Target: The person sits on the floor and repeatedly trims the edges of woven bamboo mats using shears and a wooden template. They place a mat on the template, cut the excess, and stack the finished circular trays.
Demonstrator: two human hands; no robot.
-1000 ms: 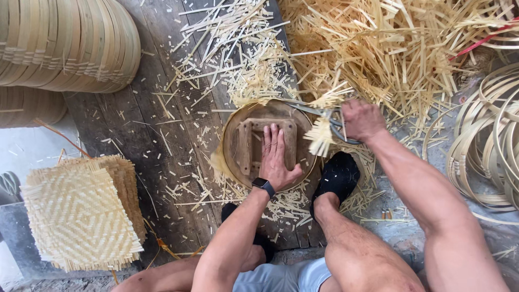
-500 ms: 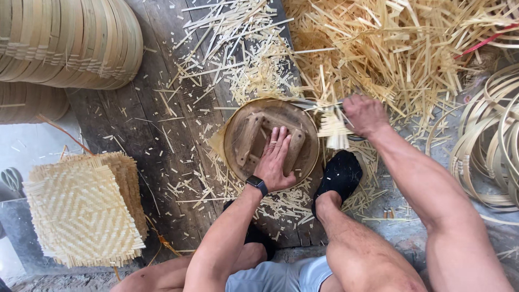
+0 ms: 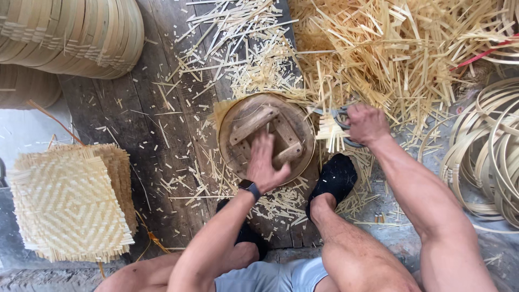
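left hand (image 3: 266, 162) flat, fingers spread, pressing round wooden mould (image 3: 266, 136). right hand (image 3: 366, 123) closed on shears (image 3: 341, 120) beside mould rim (bamboo strips (image 3: 330, 132) at blades).

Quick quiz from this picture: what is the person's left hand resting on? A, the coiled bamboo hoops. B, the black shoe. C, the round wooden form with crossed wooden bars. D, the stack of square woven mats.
C: the left hand lies palm-down on the round wooden form, over its crossed wooden bars, while the woven mats, the bamboo hoops and the black shoe lie apart from it.
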